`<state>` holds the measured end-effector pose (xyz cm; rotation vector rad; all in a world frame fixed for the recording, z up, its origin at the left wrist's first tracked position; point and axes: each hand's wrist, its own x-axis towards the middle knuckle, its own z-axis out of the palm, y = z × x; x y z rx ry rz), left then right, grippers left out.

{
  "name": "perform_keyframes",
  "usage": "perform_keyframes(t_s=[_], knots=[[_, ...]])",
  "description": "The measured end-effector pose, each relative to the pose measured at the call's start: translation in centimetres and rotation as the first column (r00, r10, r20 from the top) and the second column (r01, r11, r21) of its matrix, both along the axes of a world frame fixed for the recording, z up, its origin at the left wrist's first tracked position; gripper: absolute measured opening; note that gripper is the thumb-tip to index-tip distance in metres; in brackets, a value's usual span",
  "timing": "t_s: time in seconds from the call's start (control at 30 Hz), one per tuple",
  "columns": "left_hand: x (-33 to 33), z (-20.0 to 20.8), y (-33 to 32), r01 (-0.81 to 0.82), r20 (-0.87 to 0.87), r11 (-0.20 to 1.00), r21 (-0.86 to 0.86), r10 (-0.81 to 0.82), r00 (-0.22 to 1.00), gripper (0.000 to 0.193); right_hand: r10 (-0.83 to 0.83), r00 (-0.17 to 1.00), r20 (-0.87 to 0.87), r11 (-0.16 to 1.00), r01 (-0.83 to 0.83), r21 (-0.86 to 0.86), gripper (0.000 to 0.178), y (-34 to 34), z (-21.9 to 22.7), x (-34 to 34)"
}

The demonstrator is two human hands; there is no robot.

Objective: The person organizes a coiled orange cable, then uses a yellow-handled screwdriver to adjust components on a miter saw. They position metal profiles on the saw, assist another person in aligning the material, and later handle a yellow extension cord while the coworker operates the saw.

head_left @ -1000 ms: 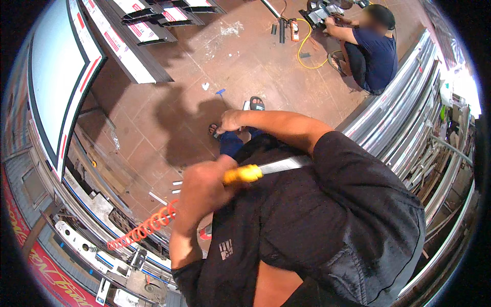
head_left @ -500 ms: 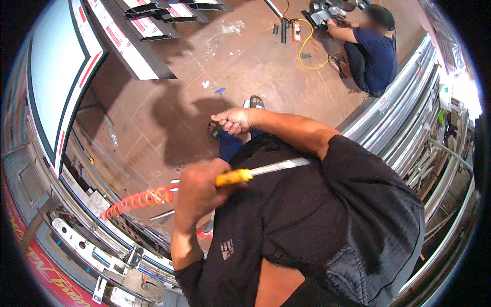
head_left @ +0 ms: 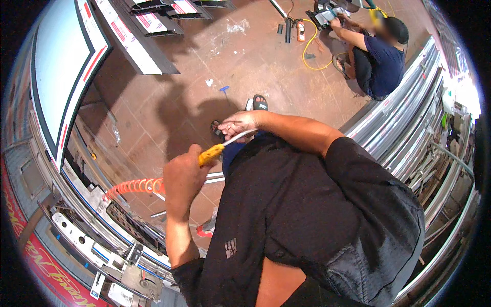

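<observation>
My left hand (head_left: 185,176) is wrapped round the yellow handle of a screwdriver (head_left: 210,154). Its long pale shaft slants up to the right, its far end close to the palm side of my right hand (head_left: 239,124). The fingers of that right hand are curled together in front of my waist, above my sandals. Whatever lies in them, if anything, is too small or hidden to make out. Whether the shaft touches the right hand, I cannot tell.
An orange coiled hose (head_left: 135,188) stretches behind my left hand. Long metal profiles (head_left: 404,110) are stacked on the right. White panelled frames (head_left: 64,66) stand at left. A blue-handled tool (head_left: 224,89) lies on the floor. A co-worker (head_left: 381,64) squats by a machine, far right.
My left hand has swung the screwdriver forward from across my shirt, bringing its shaft to my right hand. The right hand has turned, showing more of its palm side.
</observation>
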<state>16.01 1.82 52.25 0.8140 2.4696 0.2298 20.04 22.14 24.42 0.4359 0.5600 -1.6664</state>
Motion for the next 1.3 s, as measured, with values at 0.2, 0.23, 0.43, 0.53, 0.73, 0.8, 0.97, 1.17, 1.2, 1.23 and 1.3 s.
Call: perform_keyframes(t_s=[0.2,0.23,0.43,0.53,0.73,0.8,0.97,1.17,1.2,1.23,1.3], knots=[[1.7,3.1,1.4,0.020,0.419,0.801,0.598,-0.334,0.844,0.036,0.027,0.999,-0.023,0.998,-0.028,-0.064,0.032,0.0,0.3,-0.2],[1.6,3.1,1.7,0.016,0.432,0.782,0.623,-0.362,0.826,0.037,0.024,1.000,-0.020,1.000,-0.024,-0.018,0.032,0.0,0.3,-0.3],[0.6,1.7,2.2,0.037,0.025,0.999,0.006,-0.037,0.999,0.040,-0.048,0.995,-0.083,0.998,0.051,0.037,0.034,1.0,0.6,0.0],[1.0,2.2,1.9,0.066,0.141,0.968,0.243,-0.102,0.985,0.036,-0.021,0.999,-0.036,0.999,0.023,0.050,0.035,1.2,0.8,0.2],[1.0,3.1,2.8,0.090,0.288,0.871,0.482,-0.254,0.923,0.035,0.019,0.997,-0.073,0.997,-0.013,0.081,0.035,0.4,1.2,-0.3],[0.3,3.0,3.3,0.108,0.061,0.975,0.195,-0.122,0.991,0.032,-0.008,0.999,-0.039,0.999,0.010,0.036,0.035,0.5,1.3,-0.5],[0.0,4.6,3.0,0.042,0.252,0.839,0.542,-0.211,0.945,0.027,0.013,1.000,-0.028,0.998,-0.011,0.065,0.036,0.9,1.1,-0.7],[0.7,3.9,4.1,0.191,-0.020,0.966,0.177,-0.191,0.981,0.028,0.027,0.995,-0.098,0.997,-0.020,0.068,0.039,0.7,1.3,-0.9],[0.6,4.0,4.0,0.160,0.008,0.963,0.218,-0.166,0.986,0.028,0.022,0.994,-0.108,0.998,-0.017,0.053,0.039,0.6,1.4,-0.9],[0.4,3.8,3.9,0.137,0.041,0.953,0.271,-0.154,0.987,0.028,0.023,0.994,-0.103,0.997,-0.015,0.073,0.038,0.6,1.4,-0.9],[0.1,4.0,3.4,0.081,0.163,0.830,0.552,-0.202,0.966,0.028,0.032,0.996,-0.079,0.995,-0.025,0.095,0.037,0.5,1.4,-0.7]])
